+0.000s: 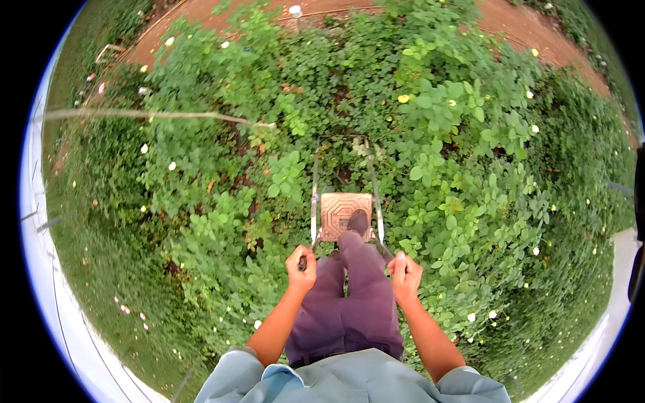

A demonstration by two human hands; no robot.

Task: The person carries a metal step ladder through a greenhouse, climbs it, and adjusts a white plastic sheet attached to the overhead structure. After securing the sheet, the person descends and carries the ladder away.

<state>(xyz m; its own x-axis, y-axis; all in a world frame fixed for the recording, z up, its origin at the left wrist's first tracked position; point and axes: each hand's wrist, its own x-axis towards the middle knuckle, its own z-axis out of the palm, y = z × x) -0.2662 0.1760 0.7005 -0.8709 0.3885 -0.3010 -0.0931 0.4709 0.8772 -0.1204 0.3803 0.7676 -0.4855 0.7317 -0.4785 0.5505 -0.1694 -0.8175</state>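
My left hand (301, 268) is closed around a dark handle on the left of a metal-framed cart or stand (378, 206). On the other side, my right hand (405, 273) grips the matching handle, mostly hidden by the fingers. Between the frame's two light metal rails is a worn square platform (332, 216) with a raised pattern of nested lines. My shoe (358, 221) rests on the platform's right part. The other foot is mostly hidden below it. The frame's far end reaches forward among the leaves; its lower parts are hidden.
Leafy rose-like bushes (438, 211) with white and yellow blooms surround the frame closely. A thin pale stem or cord (176, 115) crosses at the upper left. Past the bushes lies a reddish dirt path (524, 30), with a white-topped post (296, 11) near it.
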